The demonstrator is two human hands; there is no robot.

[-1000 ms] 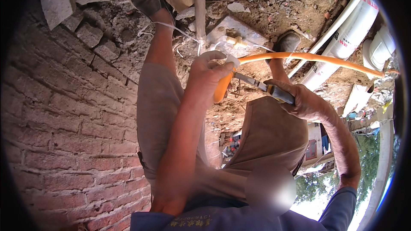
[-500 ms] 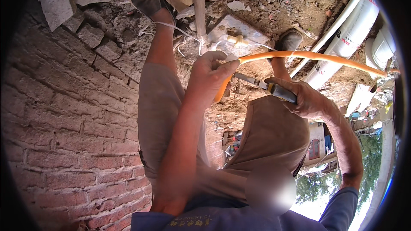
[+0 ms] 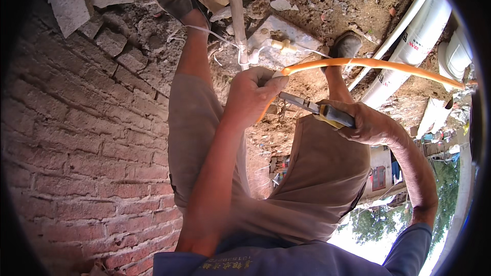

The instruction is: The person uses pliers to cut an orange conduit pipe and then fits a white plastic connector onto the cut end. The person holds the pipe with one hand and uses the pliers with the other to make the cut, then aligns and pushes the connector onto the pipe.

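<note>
My left hand (image 3: 250, 94) is closed round an orange hose (image 3: 368, 63), which arches away to the right. A small whitish piece (image 3: 277, 74) shows at the thumb and fingertips; its kind is unclear. Below the hand, another orange stretch hangs down. My right hand (image 3: 372, 122) grips the dark and yellow handle of a utility knife (image 3: 335, 114). Its metal blade points left, with the tip close to my left thumb. Whether the blade touches the hose is hidden by the hand.
A wooden pole (image 3: 237, 15) stands ahead of my left hand, beside a flat slab (image 3: 286, 33) with a pale valve-like fitting (image 3: 284, 46). White pipes (image 3: 419, 33) lie at right. Brick wall (image 3: 92, 174) fills the left side; broken stone (image 3: 71, 2) lies at the upper left.
The hand positions are nearly the same. The knife has turned slightly in my right hand, showing more of the handle's yellow underside. The orange stretch below my left hand shows less.
</note>
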